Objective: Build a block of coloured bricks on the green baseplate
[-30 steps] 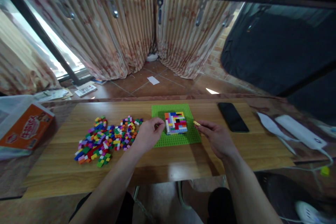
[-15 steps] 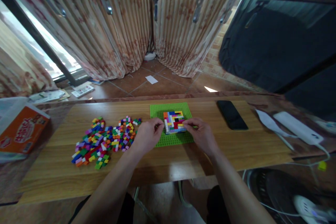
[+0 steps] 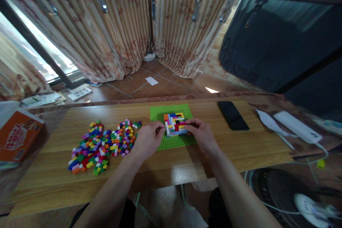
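A flat, layered build of multicoloured toy bricks (image 3: pixel 175 124) sits on a green studded baseplate (image 3: pixel 162 145). At its left edge is my left hand (image 3: pixel 149 139), thumb and fingers pinched together; whatever they hold, if anything, is too small to make out. My right hand (image 3: pixel 201 135) reaches in from the other side, its thumb and index finger closed at the build's right edge beside a red brick. Whether these fingertips hold a brick or only press on the build cannot be seen. Loose bricks (image 3: pixel 93 146) lie in a spread pile left of my left hand.
A black phone (image 3: pixel 233 115) lies on the wooden table (image 3: pixel 213 164) to the right. Beyond it are a sheet of paper (image 3: pixel 269 121) and a white power strip (image 3: pixel 298 127) with a cable. An orange and white box (image 3: pixel 18 133) stands at the left end.
The view has shifted slightly. My right fingertips have moved a little along the build's right edge, and a red brick now shows beside them. My left hand stays pinched at the left edge.
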The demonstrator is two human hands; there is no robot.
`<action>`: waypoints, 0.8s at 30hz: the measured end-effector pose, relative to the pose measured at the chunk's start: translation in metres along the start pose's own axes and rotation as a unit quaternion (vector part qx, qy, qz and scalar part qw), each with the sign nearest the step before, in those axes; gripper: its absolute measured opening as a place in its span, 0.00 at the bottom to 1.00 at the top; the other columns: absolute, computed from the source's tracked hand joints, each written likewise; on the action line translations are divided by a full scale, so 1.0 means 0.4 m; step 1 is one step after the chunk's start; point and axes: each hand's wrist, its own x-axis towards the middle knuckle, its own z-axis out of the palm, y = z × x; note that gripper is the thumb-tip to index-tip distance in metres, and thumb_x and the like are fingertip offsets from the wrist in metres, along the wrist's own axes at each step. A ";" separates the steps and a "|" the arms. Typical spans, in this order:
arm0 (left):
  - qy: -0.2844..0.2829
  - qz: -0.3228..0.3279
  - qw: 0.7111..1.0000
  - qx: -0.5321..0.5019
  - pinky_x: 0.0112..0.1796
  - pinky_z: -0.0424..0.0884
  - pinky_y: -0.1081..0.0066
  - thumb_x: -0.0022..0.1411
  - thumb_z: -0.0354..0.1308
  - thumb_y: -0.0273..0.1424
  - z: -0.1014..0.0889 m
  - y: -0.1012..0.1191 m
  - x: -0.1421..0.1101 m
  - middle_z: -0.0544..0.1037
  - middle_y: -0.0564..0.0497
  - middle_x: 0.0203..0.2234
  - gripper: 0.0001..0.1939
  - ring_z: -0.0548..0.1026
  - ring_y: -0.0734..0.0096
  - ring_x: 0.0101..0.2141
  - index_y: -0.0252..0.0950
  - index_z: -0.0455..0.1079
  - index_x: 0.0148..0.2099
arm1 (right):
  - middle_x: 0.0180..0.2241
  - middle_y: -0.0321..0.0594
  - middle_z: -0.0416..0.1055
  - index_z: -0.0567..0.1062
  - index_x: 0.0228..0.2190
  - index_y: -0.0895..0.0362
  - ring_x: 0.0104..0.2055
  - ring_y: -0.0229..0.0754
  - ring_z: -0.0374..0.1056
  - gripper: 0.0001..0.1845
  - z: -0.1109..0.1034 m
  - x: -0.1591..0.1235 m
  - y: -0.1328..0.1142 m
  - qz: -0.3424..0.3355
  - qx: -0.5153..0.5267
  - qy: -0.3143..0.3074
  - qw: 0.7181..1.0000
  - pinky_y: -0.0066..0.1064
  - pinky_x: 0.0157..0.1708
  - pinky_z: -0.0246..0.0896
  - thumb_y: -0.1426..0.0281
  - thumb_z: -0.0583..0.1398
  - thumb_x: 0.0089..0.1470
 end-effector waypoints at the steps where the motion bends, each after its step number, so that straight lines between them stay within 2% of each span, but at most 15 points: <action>1: -0.001 -0.001 1.000 -0.001 0.28 0.61 0.75 0.63 0.52 0.30 0.000 0.002 0.000 0.75 0.52 0.24 0.09 0.70 0.74 0.25 0.35 0.73 0.34 | 0.22 0.33 0.72 0.76 0.24 0.57 0.23 0.33 0.63 0.14 0.002 0.001 0.001 0.000 0.001 0.002 1.000 0.27 0.23 0.58 0.64 0.71 0.33; 12: 0.012 0.003 1.000 0.002 0.27 0.59 0.74 0.62 0.51 0.26 0.012 0.020 -0.004 0.73 0.52 0.23 0.09 0.68 0.74 0.24 0.34 0.70 0.31 | 0.21 0.32 0.71 0.75 0.23 0.57 0.22 0.33 0.63 0.14 0.017 0.005 0.006 0.014 0.011 0.015 1.000 0.26 0.22 0.58 0.65 0.70 0.33; 15: 0.015 -0.001 1.000 0.000 0.28 0.60 0.74 0.62 0.51 0.26 0.011 0.023 -0.004 0.74 0.51 0.24 0.09 0.69 0.73 0.25 0.34 0.70 0.31 | 0.22 0.32 0.72 0.75 0.24 0.57 0.23 0.32 0.64 0.16 0.005 0.004 0.005 0.019 0.032 -0.010 0.999 0.25 0.23 0.60 0.63 0.72 0.32; 18: 0.012 -0.018 1.000 -0.011 0.30 0.63 0.73 0.63 0.51 0.27 0.011 0.020 -0.003 0.78 0.49 0.27 0.08 0.73 0.71 0.27 0.34 0.72 0.36 | 0.25 0.33 0.73 0.77 0.27 0.56 0.24 0.31 0.65 0.19 -0.020 0.007 0.003 0.042 0.076 -0.033 0.996 0.25 0.26 0.63 0.58 0.72 0.35; 21: 0.009 -0.032 0.999 -0.030 0.32 0.67 0.72 0.63 0.51 0.26 0.017 0.015 -0.001 0.80 0.46 0.33 0.11 0.76 0.68 0.30 0.33 0.73 0.43 | 0.26 0.35 0.74 0.77 0.27 0.56 0.24 0.32 0.65 0.21 -0.037 0.012 0.005 0.050 0.083 0.002 0.995 0.26 0.25 0.65 0.53 0.71 0.36; 24: 0.003 -0.033 0.998 -0.052 0.34 0.70 0.72 0.62 0.50 0.24 0.028 0.010 0.001 0.81 0.46 0.35 0.14 0.77 0.67 0.32 0.34 0.74 0.46 | 0.27 0.37 0.75 0.78 0.27 0.56 0.24 0.33 0.66 0.22 -0.032 0.015 0.010 0.048 0.066 0.016 0.997 0.27 0.25 0.65 0.52 0.71 0.35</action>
